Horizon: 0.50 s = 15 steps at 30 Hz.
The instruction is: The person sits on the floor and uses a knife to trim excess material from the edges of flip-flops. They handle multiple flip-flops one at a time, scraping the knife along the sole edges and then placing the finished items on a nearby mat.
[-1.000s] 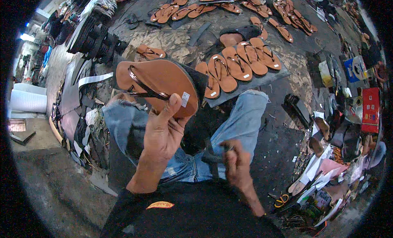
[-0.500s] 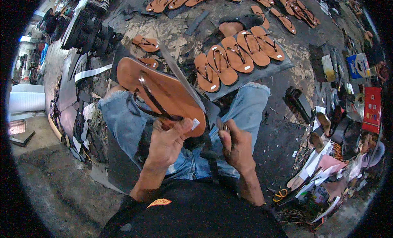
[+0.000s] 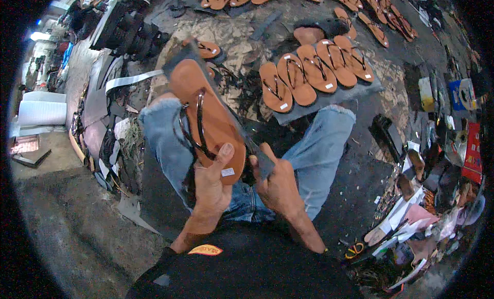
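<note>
My left hand (image 3: 212,186) grips a brown flip-flop (image 3: 226,127) by its heel end, thumb on top next to a small white label. A glossy dark thong strap arches over the sandal, and its toe end points up and away. Along its right side runs a dark grey sole edge or strip, reaching past the toe. Close to the right of the heel, my right hand (image 3: 280,183) is closed round a flat grey piece (image 3: 265,164). Whether that is a blade or the end of the strip, I cannot tell. Both hands are above my lap, between my knees.
Ahead on the right, several finished brown flip-flops (image 3: 298,75) lie in a row on a grey sheet (image 3: 329,101). More sandals (image 3: 388,16) lie at the far side. Scissors with yellow handles (image 3: 354,250) lie at the lower right by scrap material. Black stacked soles (image 3: 131,37) stand far left.
The sandal has turned more upright, its toe swinging right. My right hand has come nearer its heel and lower, the grey piece now showing. The whole view has shifted slightly.
</note>
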Motion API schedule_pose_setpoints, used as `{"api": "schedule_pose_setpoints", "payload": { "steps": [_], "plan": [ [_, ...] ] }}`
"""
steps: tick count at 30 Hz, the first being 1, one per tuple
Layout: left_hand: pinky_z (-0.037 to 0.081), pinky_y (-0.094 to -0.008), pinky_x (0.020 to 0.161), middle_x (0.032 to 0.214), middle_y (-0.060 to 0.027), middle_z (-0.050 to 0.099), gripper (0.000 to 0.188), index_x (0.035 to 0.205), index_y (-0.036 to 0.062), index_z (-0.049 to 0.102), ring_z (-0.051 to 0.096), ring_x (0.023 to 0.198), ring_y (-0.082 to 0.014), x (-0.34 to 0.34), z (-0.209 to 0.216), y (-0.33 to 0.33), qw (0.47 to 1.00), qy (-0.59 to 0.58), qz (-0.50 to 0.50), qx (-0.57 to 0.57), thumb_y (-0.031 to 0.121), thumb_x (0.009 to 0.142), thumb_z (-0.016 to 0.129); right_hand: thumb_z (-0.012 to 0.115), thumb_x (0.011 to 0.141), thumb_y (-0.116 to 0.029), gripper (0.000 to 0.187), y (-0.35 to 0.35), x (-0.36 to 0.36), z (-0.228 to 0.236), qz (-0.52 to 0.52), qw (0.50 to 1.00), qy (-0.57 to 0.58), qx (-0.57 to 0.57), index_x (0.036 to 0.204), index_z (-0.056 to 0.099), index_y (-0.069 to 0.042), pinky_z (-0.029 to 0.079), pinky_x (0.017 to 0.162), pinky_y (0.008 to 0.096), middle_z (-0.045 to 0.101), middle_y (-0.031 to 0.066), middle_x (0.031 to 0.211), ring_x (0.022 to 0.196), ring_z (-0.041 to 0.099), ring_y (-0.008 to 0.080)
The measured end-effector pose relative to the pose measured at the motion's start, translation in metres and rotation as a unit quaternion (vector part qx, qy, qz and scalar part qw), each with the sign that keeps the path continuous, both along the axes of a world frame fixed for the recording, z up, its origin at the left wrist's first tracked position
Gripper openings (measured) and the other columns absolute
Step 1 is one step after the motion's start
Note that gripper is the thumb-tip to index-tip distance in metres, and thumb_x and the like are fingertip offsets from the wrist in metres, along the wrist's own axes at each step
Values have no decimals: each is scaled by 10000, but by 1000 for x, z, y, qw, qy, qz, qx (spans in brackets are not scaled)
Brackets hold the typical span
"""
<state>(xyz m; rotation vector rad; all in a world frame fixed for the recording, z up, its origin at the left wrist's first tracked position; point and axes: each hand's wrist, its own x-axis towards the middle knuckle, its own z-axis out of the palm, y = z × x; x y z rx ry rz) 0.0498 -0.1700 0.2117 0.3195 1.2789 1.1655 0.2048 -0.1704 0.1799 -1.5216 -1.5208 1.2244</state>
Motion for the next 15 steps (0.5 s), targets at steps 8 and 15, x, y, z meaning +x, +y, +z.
{"api": "schedule_pose_setpoints", "payload": {
  "steps": [8, 15],
  "plan": [
    [607, -306, 567, 966, -75, 719, 449, 1218, 26, 627, 718, 764, -190, -3, 2, -9, 999, 5, -30, 34, 299, 904, 794, 619, 1007, -320, 372, -15, 31, -15, 55, 998, -33, -14, 1234, 597, -25, 504, 663, 563, 677, 268, 785, 742, 661, 488],
    [612, -349, 661, 1005, -72, 710, 510, 1230, 20, 611, 719, 828, -219, -23, -8, -23, 998, -24, -53, -13, 316, 870, 816, 602, 1024, -260, 268, 53, 4, -19, 16, 997, -32, 72, 1145, 641, -24, 502, 614, 466, 640, 233, 745, 664, 625, 398]
  ]
}}
